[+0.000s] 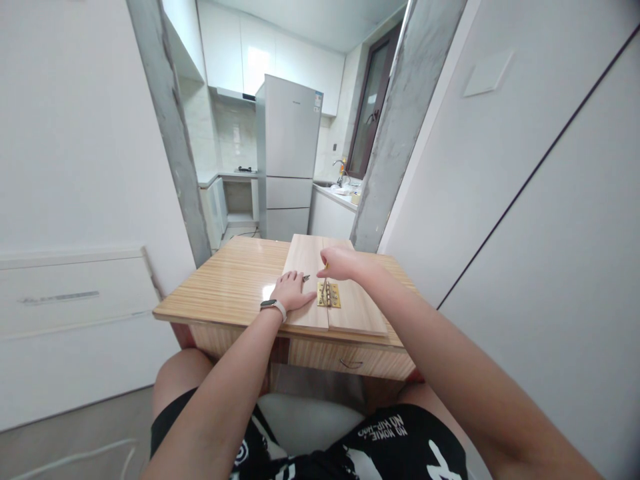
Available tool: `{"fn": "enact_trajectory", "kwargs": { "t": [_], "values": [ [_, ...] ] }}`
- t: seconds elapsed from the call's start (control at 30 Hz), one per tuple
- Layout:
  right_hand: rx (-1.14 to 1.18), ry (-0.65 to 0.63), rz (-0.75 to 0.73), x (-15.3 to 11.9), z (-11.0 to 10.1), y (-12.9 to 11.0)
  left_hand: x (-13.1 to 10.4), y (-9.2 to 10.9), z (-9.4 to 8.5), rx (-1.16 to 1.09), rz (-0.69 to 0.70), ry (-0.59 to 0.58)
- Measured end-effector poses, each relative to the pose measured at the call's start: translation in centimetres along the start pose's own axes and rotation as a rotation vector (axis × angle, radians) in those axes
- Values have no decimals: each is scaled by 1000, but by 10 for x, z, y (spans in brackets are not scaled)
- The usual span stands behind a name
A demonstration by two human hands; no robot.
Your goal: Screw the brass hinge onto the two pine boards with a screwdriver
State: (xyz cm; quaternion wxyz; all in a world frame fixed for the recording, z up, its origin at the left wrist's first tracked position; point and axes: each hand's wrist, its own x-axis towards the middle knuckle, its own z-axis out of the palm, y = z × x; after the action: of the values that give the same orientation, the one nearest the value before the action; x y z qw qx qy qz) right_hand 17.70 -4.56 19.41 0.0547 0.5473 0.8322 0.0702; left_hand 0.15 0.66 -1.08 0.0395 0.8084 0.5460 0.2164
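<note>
Right fingers [331, 255] around a mostly hidden tool [327, 265] above the hinge [335, 296]; left fingers [291, 277] released, flat on the board [306, 251].

Bright, even light; stretched edges.

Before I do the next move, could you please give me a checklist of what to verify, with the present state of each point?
1. Two pale wooden boards side by side on the wood-grain table: ok.
2. Brass-coloured metal hinge lying across their seam: ok.
3. Left hand resting on the boards, beside the hinge: ok.
4. Thin tool held in the right hand, over the hinge: ok.
5. Tool tip seated properly: cannot tell, too small to see.
6. Small dark metal pieces well away from the left fingers: not ok, they lie close by.
</note>
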Motion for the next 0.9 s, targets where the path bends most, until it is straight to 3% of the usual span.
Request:
{"fn": "enact_trajectory", "kwargs": {
  "t": [0.17, 0.37, 0.67, 0.9],
  "values": [
    [38, 64, 93, -2, 1, 3, 0, -1, 1, -6, 8, 14],
    [33, 108, 11, 3, 9, 9, 0, 0, 0, -16, 5, 10],
    [236, 188, 5, 4, 18, 5, 0, 0, 0, 5, -1, -4],
    [260, 240, -3, 3, 11, 12, 0, 0, 1, 10, -6, 0]
  ]
}}
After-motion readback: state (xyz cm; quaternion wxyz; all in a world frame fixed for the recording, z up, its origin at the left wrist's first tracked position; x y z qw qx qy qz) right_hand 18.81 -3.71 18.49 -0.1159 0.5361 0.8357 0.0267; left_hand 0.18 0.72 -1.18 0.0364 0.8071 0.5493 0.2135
